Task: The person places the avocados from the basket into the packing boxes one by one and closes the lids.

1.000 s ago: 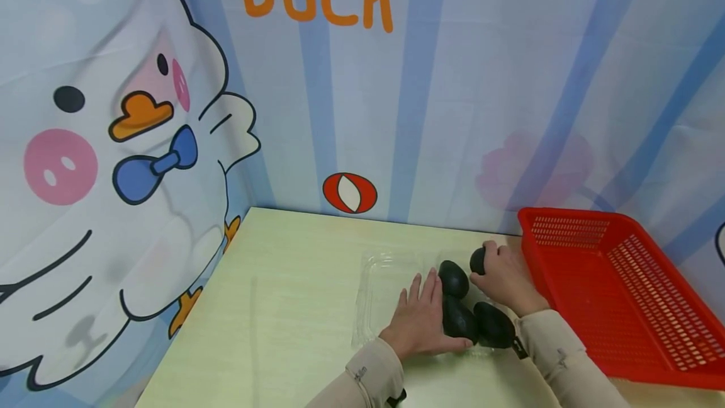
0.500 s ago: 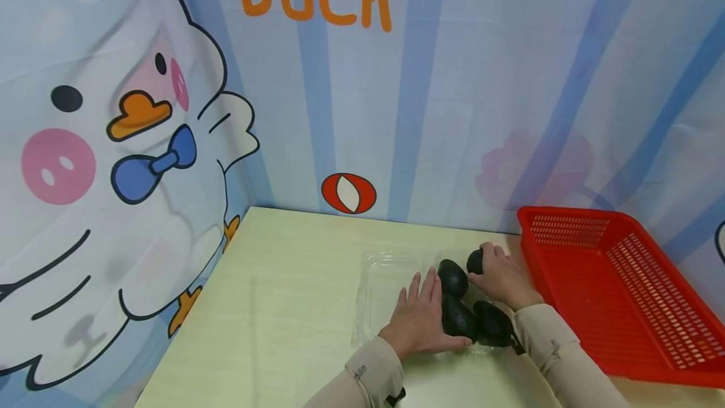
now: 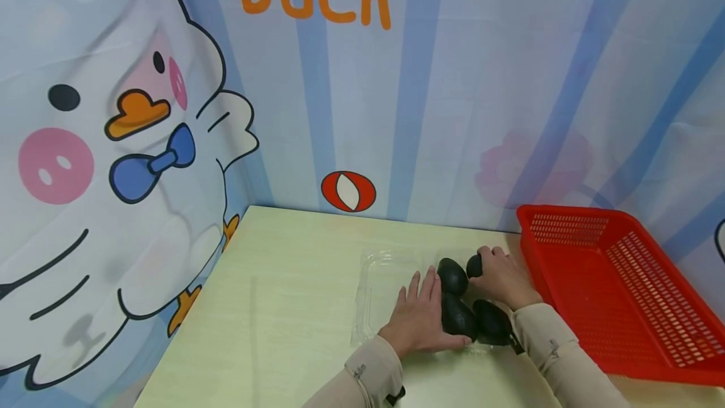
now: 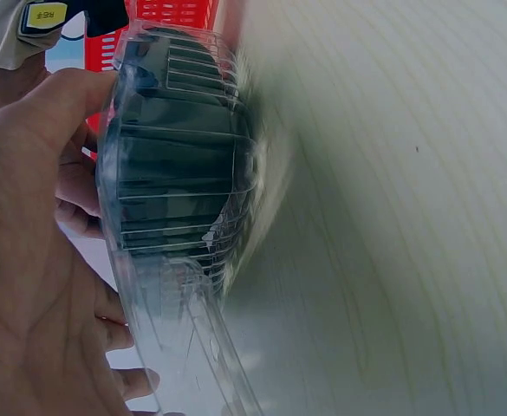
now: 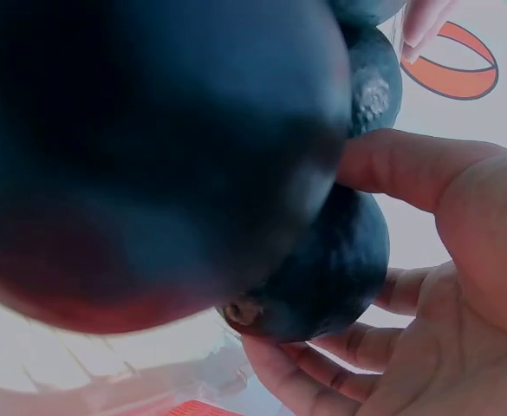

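Note:
Several dark green avocados (image 3: pixel 452 277) are grouped in the right half of a clear plastic clamshell container (image 3: pixel 368 294). My left hand (image 3: pixel 416 320) lies against them with straight, spread fingers, its thumb along the near avocado (image 3: pixel 457 317). In the left wrist view, that thumb rests at the container's rim, beside avocados (image 4: pixel 175 156) seen through the ribbed wall. At the far right corner my right hand (image 3: pixel 504 279) grips another avocado (image 3: pixel 474 266), thumb on one side and fingers curled round the other. A blurred avocado (image 5: pixel 158 156) fills much of the right wrist view.
A red perforated plastic basket (image 3: pixel 617 294) stands at the right, close to my right forearm. Behind the pale wooden table (image 3: pixel 300 282) hangs a blue striped cloth (image 3: pixel 362 99) printed with a duck.
My right hand has shifted slightly left and toward me with its avocado, closer to the others. My left hand has stayed in place.

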Demonstrator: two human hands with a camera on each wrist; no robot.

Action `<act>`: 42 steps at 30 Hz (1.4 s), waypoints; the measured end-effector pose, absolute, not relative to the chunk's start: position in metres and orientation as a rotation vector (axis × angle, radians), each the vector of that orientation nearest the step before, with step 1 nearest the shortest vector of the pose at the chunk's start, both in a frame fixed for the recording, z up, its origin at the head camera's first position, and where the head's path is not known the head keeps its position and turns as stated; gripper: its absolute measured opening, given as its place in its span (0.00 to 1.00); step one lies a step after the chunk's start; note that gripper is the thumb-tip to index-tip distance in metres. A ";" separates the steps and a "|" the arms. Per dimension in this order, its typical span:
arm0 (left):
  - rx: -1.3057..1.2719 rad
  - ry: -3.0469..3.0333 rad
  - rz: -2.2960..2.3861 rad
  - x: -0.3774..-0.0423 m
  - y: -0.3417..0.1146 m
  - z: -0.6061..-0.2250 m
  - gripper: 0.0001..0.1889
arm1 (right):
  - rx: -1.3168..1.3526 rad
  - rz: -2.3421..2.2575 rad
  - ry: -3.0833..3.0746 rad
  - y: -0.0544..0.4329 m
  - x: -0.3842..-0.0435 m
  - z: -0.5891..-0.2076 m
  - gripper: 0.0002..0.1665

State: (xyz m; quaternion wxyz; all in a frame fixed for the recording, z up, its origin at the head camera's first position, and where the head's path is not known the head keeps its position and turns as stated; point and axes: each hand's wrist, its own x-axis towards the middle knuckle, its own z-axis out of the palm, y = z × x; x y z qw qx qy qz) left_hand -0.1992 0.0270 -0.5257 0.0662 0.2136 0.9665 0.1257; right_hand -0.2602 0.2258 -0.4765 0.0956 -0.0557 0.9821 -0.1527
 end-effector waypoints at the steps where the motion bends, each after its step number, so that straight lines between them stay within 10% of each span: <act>1: 0.647 2.915 0.380 -0.199 0.027 -0.526 0.64 | -0.163 -0.449 2.909 0.225 -0.260 -0.476 0.43; 42: 0.646 2.926 0.336 -0.200 0.028 -0.524 0.65 | -0.219 -0.368 2.981 0.226 -0.259 -0.475 0.31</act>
